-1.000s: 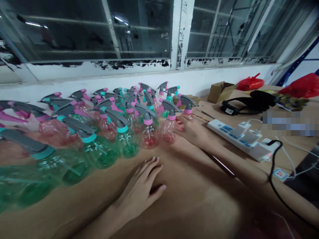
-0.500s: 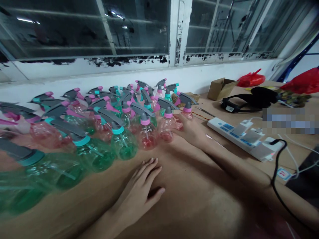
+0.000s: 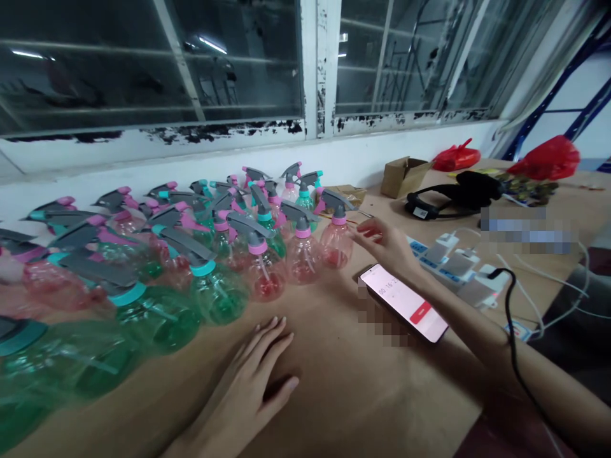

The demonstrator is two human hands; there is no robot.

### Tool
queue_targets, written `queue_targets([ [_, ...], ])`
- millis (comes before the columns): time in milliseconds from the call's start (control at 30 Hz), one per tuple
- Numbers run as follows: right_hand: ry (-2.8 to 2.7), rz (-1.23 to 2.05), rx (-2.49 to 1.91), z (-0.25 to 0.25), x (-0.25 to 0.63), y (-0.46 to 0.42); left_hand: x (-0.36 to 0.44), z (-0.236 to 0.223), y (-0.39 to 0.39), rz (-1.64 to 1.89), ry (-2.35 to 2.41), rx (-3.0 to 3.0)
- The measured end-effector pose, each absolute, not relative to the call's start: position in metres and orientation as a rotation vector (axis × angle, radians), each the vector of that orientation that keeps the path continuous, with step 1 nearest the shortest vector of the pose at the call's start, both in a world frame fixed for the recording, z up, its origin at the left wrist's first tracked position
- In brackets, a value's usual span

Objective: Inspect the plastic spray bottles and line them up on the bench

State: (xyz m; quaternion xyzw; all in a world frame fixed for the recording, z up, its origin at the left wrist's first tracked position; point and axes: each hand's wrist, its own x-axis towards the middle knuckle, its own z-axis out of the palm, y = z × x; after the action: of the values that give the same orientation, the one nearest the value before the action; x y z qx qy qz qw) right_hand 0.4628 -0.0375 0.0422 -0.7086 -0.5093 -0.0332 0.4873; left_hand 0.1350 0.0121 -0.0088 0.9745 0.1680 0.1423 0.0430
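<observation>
Clear plastic spray bottles (image 3: 335,245) stand packed in close ranks along the wall side of the counter (image 3: 363,381), trigger heads aimed one way, which keeps the batch compact. The right hand (image 3: 384,245) hovers just beside the nearest bottle, fingers loosely open and gripping nothing, above a lit phone (image 3: 403,304) showing digits. The left hand (image 3: 243,369) rests on the counter, fingers spread, empty.

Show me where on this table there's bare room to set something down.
The widest bare patch of table lies between the left hand and the phone, in front of the spray bottles. A smaller one sits between the cardboard box and the right hand. The bottles stand packed tight, with no gaps for a hand.
</observation>
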Motion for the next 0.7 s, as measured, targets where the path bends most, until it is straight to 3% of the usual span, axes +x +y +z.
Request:
queue_targets([
  [367, -1.329, 0.040, -1.719, 0.027, 0.471, 0.006, 0.139, -0.003, 0.009, 0.528, 0.544, 2.948],
  [700, -1.181, 0.071, -1.697, 0.041, 0.459, -0.059, 0.159, 0.005, -0.008, 0.670, 0.620, 2.674],
])
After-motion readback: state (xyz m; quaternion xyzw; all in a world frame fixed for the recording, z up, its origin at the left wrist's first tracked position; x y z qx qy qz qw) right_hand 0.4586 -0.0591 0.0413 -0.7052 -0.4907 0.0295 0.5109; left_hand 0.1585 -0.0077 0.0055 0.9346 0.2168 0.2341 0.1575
